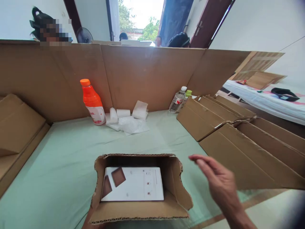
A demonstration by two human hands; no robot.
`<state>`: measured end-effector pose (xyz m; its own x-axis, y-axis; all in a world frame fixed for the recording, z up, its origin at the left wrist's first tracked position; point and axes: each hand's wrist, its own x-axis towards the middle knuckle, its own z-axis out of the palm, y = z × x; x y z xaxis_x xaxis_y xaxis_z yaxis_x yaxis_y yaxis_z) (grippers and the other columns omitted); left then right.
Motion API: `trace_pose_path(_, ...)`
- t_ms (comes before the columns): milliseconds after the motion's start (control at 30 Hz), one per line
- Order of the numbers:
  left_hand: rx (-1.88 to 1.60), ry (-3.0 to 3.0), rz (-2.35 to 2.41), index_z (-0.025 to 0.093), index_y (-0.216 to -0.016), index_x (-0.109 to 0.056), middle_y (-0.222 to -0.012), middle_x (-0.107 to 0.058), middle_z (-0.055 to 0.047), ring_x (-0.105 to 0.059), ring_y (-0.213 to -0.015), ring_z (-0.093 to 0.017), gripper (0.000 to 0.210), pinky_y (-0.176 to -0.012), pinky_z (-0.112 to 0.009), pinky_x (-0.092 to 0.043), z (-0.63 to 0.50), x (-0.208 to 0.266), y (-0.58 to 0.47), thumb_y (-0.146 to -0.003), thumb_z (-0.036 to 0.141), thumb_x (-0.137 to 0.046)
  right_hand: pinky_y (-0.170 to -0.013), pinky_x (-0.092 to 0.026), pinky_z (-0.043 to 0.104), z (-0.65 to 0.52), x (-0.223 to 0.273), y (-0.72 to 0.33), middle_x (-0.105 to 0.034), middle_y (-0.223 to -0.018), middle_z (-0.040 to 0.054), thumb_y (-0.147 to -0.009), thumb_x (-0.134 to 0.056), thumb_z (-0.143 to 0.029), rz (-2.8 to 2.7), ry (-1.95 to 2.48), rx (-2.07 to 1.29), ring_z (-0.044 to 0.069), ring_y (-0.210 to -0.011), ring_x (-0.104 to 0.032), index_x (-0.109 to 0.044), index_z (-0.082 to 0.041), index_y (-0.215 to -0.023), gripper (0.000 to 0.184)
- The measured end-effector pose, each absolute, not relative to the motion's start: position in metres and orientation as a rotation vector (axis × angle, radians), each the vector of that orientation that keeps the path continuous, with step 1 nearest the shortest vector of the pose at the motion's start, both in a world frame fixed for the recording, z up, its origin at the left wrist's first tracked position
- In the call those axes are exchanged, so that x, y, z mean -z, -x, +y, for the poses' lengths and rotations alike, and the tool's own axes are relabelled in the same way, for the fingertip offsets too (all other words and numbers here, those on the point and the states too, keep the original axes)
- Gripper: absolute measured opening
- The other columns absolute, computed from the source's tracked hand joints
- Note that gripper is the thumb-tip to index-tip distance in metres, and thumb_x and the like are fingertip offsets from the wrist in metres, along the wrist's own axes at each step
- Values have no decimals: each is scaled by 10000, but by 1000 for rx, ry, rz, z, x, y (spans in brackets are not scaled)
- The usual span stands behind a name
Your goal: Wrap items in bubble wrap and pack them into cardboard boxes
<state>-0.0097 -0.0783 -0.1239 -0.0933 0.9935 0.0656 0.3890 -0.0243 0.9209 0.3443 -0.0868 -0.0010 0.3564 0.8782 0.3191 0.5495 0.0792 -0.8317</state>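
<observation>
An open cardboard box [138, 211] stands low in the middle of the head view, with its mouth facing me. Inside it lies a white printed box [135, 186] with brown squares on its left end. My left hand [90, 220] grips the cardboard box at its lower left corner; most of that hand is hidden behind the cardboard. To the right of the box, my right hand [220, 181] hangs apart from it, thumb and fingers pressed together, with nothing visible between them.
Bubble wrap [130, 124] lies beside an orange bottle [94, 103] near the cardboard partition [152, 76]. A clear bottle [177, 100] stands farther right. Folded cardboard boxes [238, 156] fill the right; another cardboard box [19, 127] is on the left. People are behind the partition.
</observation>
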Motion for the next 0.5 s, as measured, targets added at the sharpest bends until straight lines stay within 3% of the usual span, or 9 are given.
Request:
trace_pose_path(133, -1084, -1416, 1562, 256, -1310, -593, -1137, -714, -105, -601, -1220, -389, 633, -1026, -547, -502, -83, 132, 9, -759, 555, -679, -918, -556, 433, -90, 55, -308, -734, -1150, 78, -884, -533, -644, -1272, 1523, -953, 308, -1081, -671, -700, -285, -1206, 511)
trace_pose_path(267, -1187, -1130, 1653, 176, -1284, -582, -1020, -734, -109, -669, -1090, -345, 720, -1002, -492, -515, -73, 126, 18, -700, 574, -719, -1022, -484, 433, -55, 58, -263, -672, -1268, 92, -955, -426, -614, -1353, 1358, -1100, 304, -1181, -597, -644, -237, -1304, 558)
trace_pose_path(400, -1314, -908, 1715, 186, -1230, -606, -1080, -712, -101, -661, -1078, -323, 726, -989, -476, -517, -31, 116, 32, -621, 537, -787, -1071, -427, 402, 11, 50, -239, -638, -1305, 83, -979, -402, -589, -1539, 1221, -1106, 273, -1208, -560, -636, -227, -1303, 539)
trace_pose_path(500, -1327, -917, 1799, 206, -1246, -597, -1140, -688, -95, -644, -1102, -326, 769, -1019, -498, -486, -2, 120, 42, -591, 558, -792, -958, -491, 395, 57, 58, -240, -702, -1147, 67, -969, -377, -610, -1597, 1204, -1167, 256, -1059, -626, -697, -208, -1160, 548)
